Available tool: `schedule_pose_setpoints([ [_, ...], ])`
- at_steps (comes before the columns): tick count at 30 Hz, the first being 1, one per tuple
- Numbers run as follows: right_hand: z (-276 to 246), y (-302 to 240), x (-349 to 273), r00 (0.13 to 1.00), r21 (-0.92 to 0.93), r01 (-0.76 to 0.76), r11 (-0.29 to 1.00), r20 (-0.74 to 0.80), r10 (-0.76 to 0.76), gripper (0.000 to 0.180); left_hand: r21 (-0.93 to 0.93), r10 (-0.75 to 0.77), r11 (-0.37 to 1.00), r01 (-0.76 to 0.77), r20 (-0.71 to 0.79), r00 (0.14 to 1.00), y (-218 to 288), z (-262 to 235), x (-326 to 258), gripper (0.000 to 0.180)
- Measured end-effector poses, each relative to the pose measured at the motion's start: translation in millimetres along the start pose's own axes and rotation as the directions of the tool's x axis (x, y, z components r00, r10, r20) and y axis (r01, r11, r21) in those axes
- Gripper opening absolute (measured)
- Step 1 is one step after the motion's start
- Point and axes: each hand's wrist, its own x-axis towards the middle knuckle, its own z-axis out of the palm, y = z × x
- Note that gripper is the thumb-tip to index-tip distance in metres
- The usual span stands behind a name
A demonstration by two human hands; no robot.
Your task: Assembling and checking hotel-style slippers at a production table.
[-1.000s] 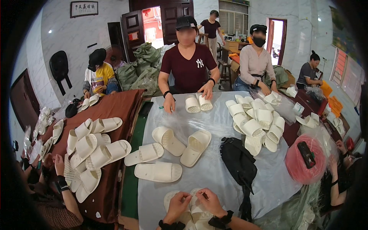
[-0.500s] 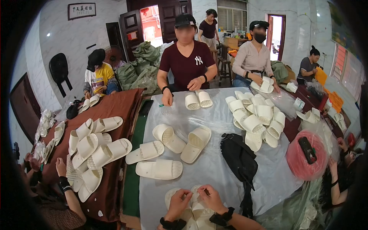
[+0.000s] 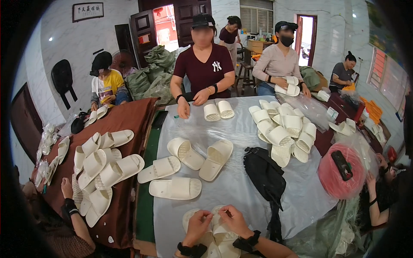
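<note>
At the front edge of the grey-covered table, my left hand (image 3: 198,225) and my right hand (image 3: 233,220) are held close together above a pair of cream slippers. The left slipper (image 3: 209,244) and the right slipper (image 3: 226,235) lie side by side, partly hidden by my hands. Both hands have thumb and fingertips pinched. Whatever is between them is too small to make out. Black bands circle both wrists. Just beyond lie several loose cream slippers, among them a sideways slipper (image 3: 183,188) and one tilted slipper (image 3: 216,161).
A black bag (image 3: 264,174) with a strap lies to the right. Behind it is a slipper pile (image 3: 282,133). More slippers (image 3: 94,163) cover the brown table at left. A pink plastic-wrapped roll (image 3: 335,178) sits at right. A co-worker (image 3: 204,71) stands opposite; others work around.
The whole view has shifted slightly left. My hands stay pinched over the slippers with little movement. The co-worker opposite has drawn one hand toward the other, away from the slippers there.
</note>
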Motion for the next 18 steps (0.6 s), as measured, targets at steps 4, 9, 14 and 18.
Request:
schedule_pose_setpoints([
  [4, 0.8, 1.4, 0.2, 1.000, 0.009, 0.010, 1.000, -0.022, -0.010, 0.016, -0.004, -0.021, 1.000, 0.021, -0.012, 1.000, 5.8, -0.4, -1.1, 0.016],
  [9, 3.5, -10.6, -1.9, 0.997, -0.122, 0.073, 0.990, -0.026, -0.076, 0.016, 0.079, -0.012, 0.997, 0.010, 0.027, 1.000, 3.6, -3.0, 0.3, 0.016],
  [14, 2.1, -0.4, -0.4, 0.997, -0.042, 0.059, 0.997, -0.047, -0.061, 0.015, -0.029, -0.053, 0.998, 0.053, 0.006, 0.999, 5.8, 1.0, 0.2, 0.013],
  [18, 1.5, -1.9, 1.9, 0.996, -0.130, 0.084, 0.988, -0.027, -0.088, 0.014, -0.001, -0.084, 0.996, 0.084, 0.016, 0.996, 12.3, 2.3, 0.4, 0.012],
])
